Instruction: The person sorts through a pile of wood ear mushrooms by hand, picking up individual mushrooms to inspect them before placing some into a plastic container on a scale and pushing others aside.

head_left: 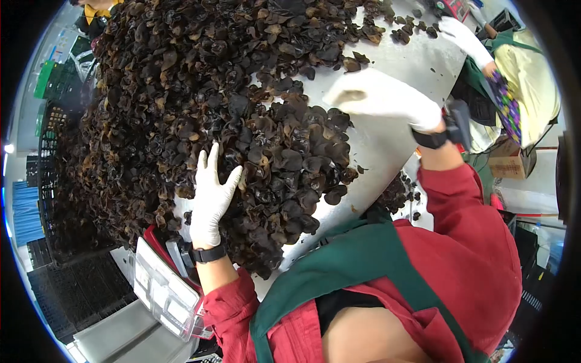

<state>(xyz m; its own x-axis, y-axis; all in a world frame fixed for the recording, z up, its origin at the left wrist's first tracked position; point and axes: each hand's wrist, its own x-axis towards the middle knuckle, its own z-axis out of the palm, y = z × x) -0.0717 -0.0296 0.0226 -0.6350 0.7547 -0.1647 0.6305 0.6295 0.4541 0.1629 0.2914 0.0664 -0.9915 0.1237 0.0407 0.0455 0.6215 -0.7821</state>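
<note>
A large heap of dark brown, leafy, ear-shaped fungus pieces (284,151) covers much of a metal table (387,139). My left hand (212,196), in a white glove, rests on the near left part of the heap with its fingers spread and nothing held. My right hand (378,97), also gloved in white, is over the bare metal at the heap's right edge. Its fingers are curved and blurred, and whether they hold anything is hidden. Both wrists wear black bands.
A co-worker's gloved hand (466,39) reaches in at the top right, near scattered pieces. Another person (97,12) stands at the top left. Black crates (78,284) and a white-framed panel (163,290) are at lower left. A cardboard box (507,160) lies at right.
</note>
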